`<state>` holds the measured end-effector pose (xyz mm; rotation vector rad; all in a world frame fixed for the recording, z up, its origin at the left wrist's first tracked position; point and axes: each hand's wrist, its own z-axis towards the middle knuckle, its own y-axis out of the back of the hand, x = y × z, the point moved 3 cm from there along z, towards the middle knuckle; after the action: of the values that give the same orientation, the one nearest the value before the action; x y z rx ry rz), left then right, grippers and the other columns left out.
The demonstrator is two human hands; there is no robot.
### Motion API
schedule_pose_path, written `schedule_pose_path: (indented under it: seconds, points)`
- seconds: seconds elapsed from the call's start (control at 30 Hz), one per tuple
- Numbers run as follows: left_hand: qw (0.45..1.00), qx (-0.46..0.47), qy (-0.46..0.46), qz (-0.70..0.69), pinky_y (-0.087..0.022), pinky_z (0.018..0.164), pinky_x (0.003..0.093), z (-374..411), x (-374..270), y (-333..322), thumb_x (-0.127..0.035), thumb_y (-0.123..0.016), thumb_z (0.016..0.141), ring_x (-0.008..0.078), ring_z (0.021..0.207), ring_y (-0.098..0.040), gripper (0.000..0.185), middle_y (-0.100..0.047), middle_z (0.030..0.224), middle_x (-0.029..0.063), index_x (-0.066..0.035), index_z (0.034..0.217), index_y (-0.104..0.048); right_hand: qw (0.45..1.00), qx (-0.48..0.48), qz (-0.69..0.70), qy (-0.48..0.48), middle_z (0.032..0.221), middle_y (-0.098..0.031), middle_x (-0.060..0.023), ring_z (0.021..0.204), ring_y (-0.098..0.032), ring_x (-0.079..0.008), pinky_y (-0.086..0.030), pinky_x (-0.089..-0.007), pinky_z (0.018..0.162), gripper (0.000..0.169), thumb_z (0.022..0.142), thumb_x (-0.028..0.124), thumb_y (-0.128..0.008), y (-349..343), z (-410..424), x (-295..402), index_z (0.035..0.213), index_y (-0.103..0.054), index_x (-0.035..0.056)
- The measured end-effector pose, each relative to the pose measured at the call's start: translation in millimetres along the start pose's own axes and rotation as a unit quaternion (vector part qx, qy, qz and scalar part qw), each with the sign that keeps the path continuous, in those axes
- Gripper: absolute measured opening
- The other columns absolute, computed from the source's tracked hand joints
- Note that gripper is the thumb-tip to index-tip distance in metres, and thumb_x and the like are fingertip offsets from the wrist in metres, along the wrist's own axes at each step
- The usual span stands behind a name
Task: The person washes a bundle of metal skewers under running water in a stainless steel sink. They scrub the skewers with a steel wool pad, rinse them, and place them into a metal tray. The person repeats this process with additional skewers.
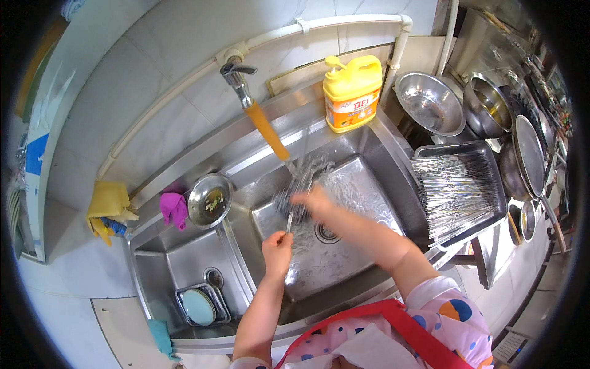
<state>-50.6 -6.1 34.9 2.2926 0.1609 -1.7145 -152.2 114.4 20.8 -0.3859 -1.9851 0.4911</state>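
Observation:
My left hand point(277, 251) is closed around the lower end of a bundle of thin metal skewers point(290, 222) above the large stainless steel sink basin point(341, 253). Farther up the bundle, my right hand point(315, 203) is blurred by motion. A dark, blurred patch lies beside its fingers; what it is and whether this hand grips anything cannot be made out. Water runs from the orange hose point(267, 131) on the faucet point(237, 78), splashing over the skewers and the right hand. A drain point(327, 233) shows beneath my right forearm.
A yellow detergent jug point(352, 94) stands on the back ledge. At right, a dark tray point(495, 184) holds many skewers point(456, 193), near metal bowls point(431, 104). Leftward are a metal bowl with scraps point(198, 207), a purple cloth point(174, 211), yellow gloves point(108, 205) and stacked plates point(198, 307).

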Motion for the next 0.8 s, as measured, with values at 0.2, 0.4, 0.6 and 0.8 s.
schedule_pose_path:
  seconds: [0.2, 0.4, 0.6, 0.8]
  points:
    - [0.999, 0.008, 0.042, -0.015, -0.025, 0.04, 0.0197, -10.0, -0.6, -1.8, -0.005, -0.055, 0.074, 0.0029, 0.044, -0.035, 0.011, -0.044, 0.052, -0.0036, 0.001, 0.064, -0.055, 0.999, -0.001, 0.032, 0.005, 0.07, -0.058, -0.0117, 0.058, -0.058, -0.023, -0.049, -0.0362, 0.054, 0.022, 0.058, -0.007, -0.059, 18.4, 27.3, 34.8, 0.078, -0.052, -0.003]
    - [0.999, 0.019, 0.013, -0.023, -0.027, 0.038, 0.0185, 2.4, -4.4, 3.0, -0.006, -0.054, 0.075, 0.0049, 0.041, -0.037, 0.01, -0.047, 0.053, 0.0001, 0.0, 0.068, -0.056, 0.999, -0.002, 0.013, -0.042, 0.074, -0.058, -0.0085, 0.069, -0.057, -0.0188, -0.047, -0.033, 0.063, 0.03, 0.058, -0.007, -0.061, -10.3, -12.9, 4.9, 0.086, -0.054, 0.0001]
    - [1.0, 0.007, 0.014, 0.019, -0.028, 0.039, 0.0185, -31.8, 13.7, 25.6, -0.005, -0.054, 0.075, 0.005, 0.043, -0.039, 0.009, -0.047, 0.053, -0.0008, -0.001, 0.066, -0.056, 0.999, -0.015, 0.028, 0.028, 0.067, -0.056, -0.0105, 0.059, -0.057, -0.0214, -0.048, -0.0353, 0.054, 0.024, 0.06, -0.007, -0.058, 25.3, 42.0, 54.2, 0.082, -0.052, -0.0025]
    - [1.0, 0.006, 0.019, 0.003, -0.026, 0.039, 0.0183, -18.7, 14.9, 18.3, -0.006, -0.055, 0.075, 0.0045, 0.044, -0.037, 0.012, -0.046, 0.053, -0.0014, -0.001, 0.064, -0.055, 0.999, -0.009, -0.029, -0.025, 0.075, -0.058, -0.0097, 0.065, -0.056, -0.0199, -0.047, -0.0327, 0.061, 0.033, 0.06, -0.01, -0.057, -13.6, -24.4, -5.2, 0.09, -0.052, -0.0005]
